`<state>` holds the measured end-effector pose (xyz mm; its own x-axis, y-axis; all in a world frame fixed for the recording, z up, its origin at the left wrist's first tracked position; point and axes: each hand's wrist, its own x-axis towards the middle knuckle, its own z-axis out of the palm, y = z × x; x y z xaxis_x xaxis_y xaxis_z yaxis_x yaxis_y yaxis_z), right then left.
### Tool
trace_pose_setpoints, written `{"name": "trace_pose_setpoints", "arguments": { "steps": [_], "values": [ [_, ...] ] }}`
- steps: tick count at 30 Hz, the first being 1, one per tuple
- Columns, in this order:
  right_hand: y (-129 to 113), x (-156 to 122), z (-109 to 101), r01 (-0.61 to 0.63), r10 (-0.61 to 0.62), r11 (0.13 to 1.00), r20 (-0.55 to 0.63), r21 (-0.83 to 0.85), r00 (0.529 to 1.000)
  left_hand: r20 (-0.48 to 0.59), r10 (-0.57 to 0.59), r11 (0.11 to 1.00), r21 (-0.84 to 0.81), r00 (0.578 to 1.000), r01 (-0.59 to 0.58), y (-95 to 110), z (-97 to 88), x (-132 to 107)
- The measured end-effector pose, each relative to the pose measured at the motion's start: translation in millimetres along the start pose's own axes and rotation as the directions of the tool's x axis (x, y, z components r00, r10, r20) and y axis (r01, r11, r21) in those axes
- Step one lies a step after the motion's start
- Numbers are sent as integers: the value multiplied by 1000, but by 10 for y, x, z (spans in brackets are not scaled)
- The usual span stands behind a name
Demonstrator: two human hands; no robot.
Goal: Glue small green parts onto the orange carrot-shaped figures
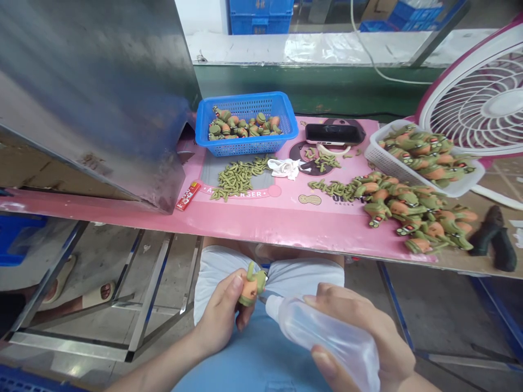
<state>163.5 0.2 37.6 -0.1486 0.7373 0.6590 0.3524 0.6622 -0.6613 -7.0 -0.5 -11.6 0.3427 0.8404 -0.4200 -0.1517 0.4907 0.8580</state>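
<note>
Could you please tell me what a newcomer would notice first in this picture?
Probably the clear squeeze bottle in the right hand, pointed at the small green-and-orange figure in the left hand, front and centre. Next may come the blue basket at the back of the pink tabletop, and the large fan at far right.

On the pink surface (229, 220), a pale line of capitals (251, 194) reads "A", then "ERGER", the letters between hidden under small green pieces (237, 177). Farther right on it, large dark letters (340, 198) are partly covered, with tiny characters beneath, too small to read. White characters on the red packet (188, 196) and the blue crate (261, 10) are too blurred to make out.
</note>
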Motion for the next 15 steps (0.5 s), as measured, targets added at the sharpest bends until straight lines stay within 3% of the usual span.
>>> {"name": "trace_pose_setpoints", "arguments": {
  "steps": [7,9,12,15],
  "values": [
    [16,14,12,-13,8,996,-49,-93,999,-67,85,985,156,994,-73,81,-7,2],
    [44,7,37,-67,63,997,-80,-48,995,-124,97,980,186,987,-73,101,-27,18],
    [159,-29,99,-279,297,941,-72,191,952,-310,79,993,113,947,-46,143,-69,88],
    [399,-62,191,-509,548,784,-13,356,836,-453,19,995,-76,891,-59,213,-118,183]
  ]
}}
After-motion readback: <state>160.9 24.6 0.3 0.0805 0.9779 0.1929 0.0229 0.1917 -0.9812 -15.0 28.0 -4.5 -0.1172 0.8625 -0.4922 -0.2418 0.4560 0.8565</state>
